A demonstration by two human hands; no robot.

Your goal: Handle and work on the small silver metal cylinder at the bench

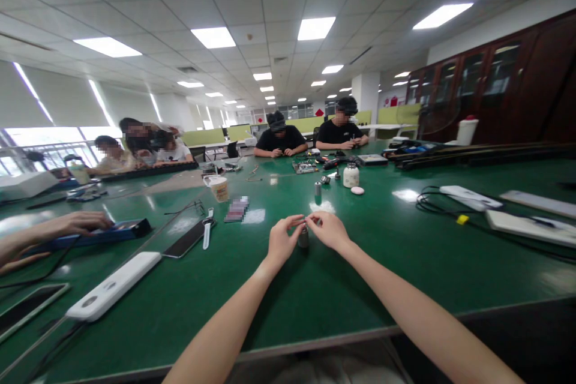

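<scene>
A small grey metal cylinder stands upright on the green table in front of me. My left hand is beside it, thumb and fingers pinched together over its top. From the other side my right hand meets it, its fingertips pinched as well. The fingertips of both hands nearly touch just above the cylinder. Whatever lies between them is too small to make out. Farther off stands a similar grey cylinder, with a small dark metal part close by.
Beyond are a white jar and a pink lid. To my left lie a watch, a phone and a white power strip; another person's hand rests on a blue box. Cables run at right. Several people sit opposite.
</scene>
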